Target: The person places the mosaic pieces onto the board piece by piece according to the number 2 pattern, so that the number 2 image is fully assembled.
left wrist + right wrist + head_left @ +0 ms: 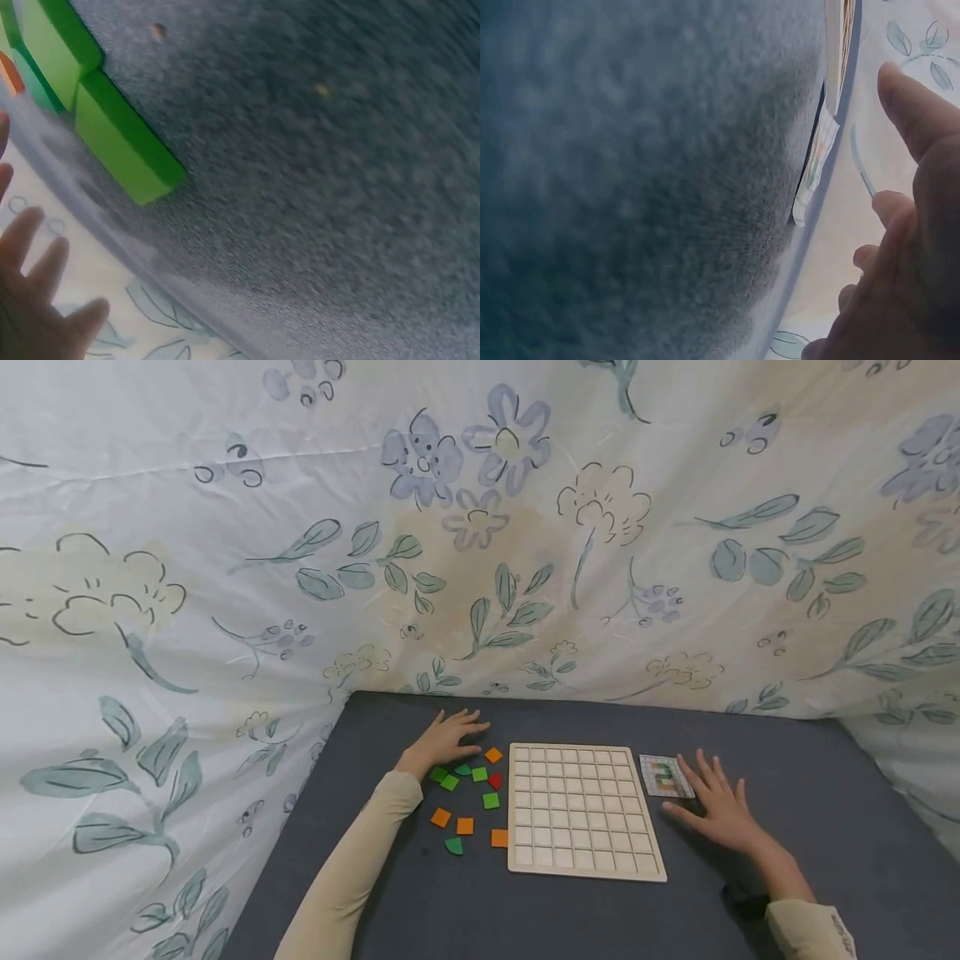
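Observation:
My left hand (446,740) is spread over the far left of the table, holding nothing, just beyond a group of small coloured tiles. Nearest to it lie green square tiles (449,782), a dark green quarter-round tile (462,770) and an orange tile (493,755). In the left wrist view its fingers are apart, with a green tile (124,142) nearby. At the right, my right hand (716,806) has its fingers spread, fingertips beside a small card (666,777) printed with a coloured grid pattern. A pale wooden grid board (577,810) lies flat between the hands.
More tiles are scattered left of the board: a red one (495,780), a quarter-round green one (453,846) and several orange squares (465,826). An orange tile (499,838) sits right at the board's left edge. Floral cloth (525,635) hangs behind the dark table (420,910).

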### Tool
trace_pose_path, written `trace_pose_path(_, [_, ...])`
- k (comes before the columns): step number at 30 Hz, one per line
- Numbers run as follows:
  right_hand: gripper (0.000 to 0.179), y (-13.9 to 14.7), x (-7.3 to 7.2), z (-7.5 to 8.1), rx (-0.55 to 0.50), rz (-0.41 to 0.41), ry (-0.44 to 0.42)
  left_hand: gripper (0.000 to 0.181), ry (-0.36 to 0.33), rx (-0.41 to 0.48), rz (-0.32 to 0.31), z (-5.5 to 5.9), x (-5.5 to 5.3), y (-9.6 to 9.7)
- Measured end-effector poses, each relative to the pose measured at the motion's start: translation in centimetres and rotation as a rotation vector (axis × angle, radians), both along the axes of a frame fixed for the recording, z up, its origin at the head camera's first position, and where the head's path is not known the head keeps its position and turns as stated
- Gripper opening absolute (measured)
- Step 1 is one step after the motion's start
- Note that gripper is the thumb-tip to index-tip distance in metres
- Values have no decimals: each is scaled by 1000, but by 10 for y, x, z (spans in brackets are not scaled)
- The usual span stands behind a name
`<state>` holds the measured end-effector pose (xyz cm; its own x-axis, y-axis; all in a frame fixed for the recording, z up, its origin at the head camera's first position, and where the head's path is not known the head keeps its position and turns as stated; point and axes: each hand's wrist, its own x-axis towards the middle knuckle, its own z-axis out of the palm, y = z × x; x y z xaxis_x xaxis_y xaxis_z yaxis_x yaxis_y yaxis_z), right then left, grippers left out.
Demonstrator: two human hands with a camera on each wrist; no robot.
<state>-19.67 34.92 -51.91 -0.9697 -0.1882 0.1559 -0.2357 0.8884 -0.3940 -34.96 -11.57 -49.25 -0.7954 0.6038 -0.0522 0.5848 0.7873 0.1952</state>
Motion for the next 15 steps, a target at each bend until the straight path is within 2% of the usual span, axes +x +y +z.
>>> trace_pose_path(7, [85, -6, 9, 0, -26, 21, -26, 54, -74, 5, -61, 1, -1, 8])
trace_pose_path(15, [85, -15, 17, -4, -52, 24, -90, 55, -94, -26, -81, -5, -1, 13])
